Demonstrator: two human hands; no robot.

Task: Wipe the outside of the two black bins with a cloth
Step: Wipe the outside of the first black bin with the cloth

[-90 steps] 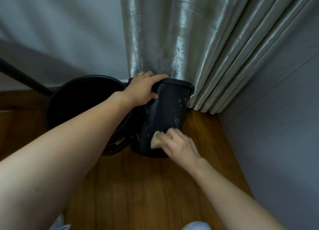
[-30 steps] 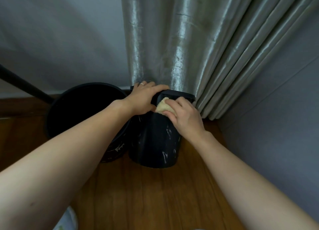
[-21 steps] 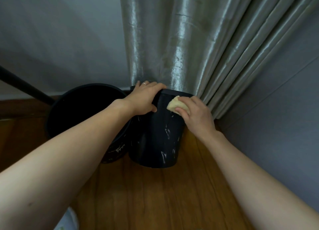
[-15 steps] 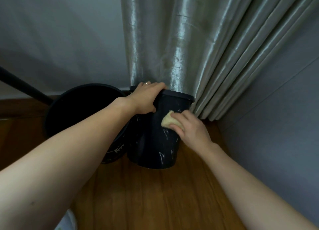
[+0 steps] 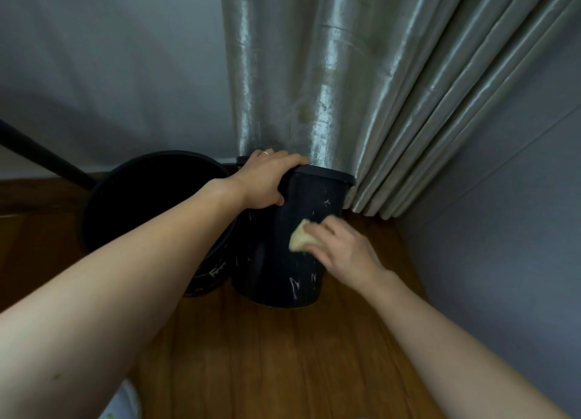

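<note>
A silvery pleated curtain (image 5: 330,82) hangs to a wooden floor (image 5: 283,355) in a room corner, meeting a grey wall (image 5: 503,214) on the right. In front of it stand two black bins: a wide round bin (image 5: 151,198) on the left and, just beside it, touching or nearly so, a narrower bin (image 5: 283,271) whose top leans toward the curtain folds. A dark pole (image 5: 41,156) slants down behind the round bin at far left.

The left hand (image 5: 267,179) grips the narrower bin's rim (image 5: 327,174), fingers curled over the top edge and thumb against the outer wall; a thin ring shows on one finger. The right hand (image 5: 342,249) presses a small tan cloth (image 5: 300,239) against the bin's outer side, about halfway down, fingers curled over the cloth and pinning it to the plastic. The hand is slightly blurred.

Against the frame half a second earlier, the cloth and right hand sit lower on the bin's side; a second ago they were up at the rim, next to the left hand. The left hand's hold on the rim is unchanged across the frames, and the round bin has not shifted.

Pale scuffs and scratch-like marks fleck both bins' outer walls. A whitish mark low on the round bin (image 5: 217,269) might be lettering, but it cannot be read. No brand or label is legible anywhere.
</note>
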